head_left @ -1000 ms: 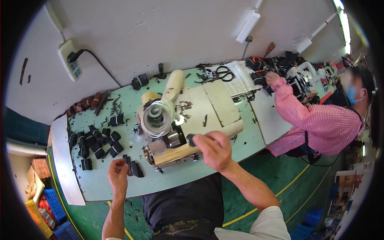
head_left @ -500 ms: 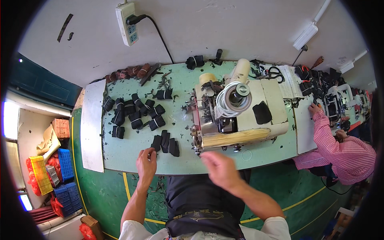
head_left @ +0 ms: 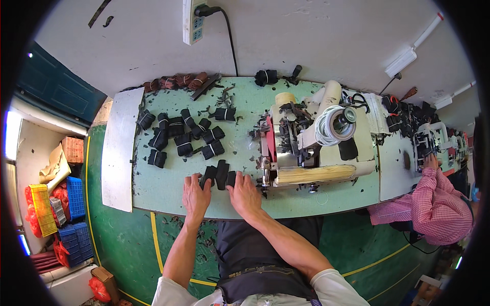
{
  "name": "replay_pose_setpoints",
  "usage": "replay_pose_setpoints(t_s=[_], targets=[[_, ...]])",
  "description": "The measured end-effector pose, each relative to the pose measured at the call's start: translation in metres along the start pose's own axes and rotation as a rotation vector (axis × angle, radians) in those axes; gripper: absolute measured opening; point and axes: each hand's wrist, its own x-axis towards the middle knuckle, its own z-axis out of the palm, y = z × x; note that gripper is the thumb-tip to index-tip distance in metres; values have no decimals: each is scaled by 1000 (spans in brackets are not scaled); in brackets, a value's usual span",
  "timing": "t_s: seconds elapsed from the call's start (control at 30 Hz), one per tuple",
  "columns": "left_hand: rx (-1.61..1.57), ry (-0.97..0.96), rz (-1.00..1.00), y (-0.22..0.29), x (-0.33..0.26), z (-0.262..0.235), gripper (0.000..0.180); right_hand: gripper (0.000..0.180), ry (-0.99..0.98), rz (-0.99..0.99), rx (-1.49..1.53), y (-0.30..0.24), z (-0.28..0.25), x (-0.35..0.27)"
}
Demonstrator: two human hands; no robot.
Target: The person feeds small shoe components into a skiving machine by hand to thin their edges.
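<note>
Black folded fabric pieces (head_left: 219, 174) bunched at near edge of pale green worktable (head_left: 168, 188), just left of cream sewing machine (head_left: 316, 148), flanked by left hand (head_left: 196, 191) and right hand (head_left: 244, 194), fingers spread and touching them, best gathered evenly from both sides.

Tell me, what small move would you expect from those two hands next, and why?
Probably closing both hands around the small stack of black pieces and lifting it. The left hand and right hand rest flat on the green table, flanking the stack, fingertips touching it, not yet gripping. The sewing machine stands just to its right.
</note>
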Motion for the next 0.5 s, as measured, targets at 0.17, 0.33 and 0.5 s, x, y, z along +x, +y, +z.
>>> replay_pose_setpoints(t_s=[0.17, 0.33, 0.5], targets=[[14, 23, -30, -9, 5, -6, 37, 50, -68, 83, 48, -2, 2, 10], [140, 201, 198, 7, 7, -7, 27, 48, -64, 120, 106, 4, 9, 15], [238, 122, 286, 41, 7, 8, 24, 39, -68, 118, 156, 14, 17, 18]])
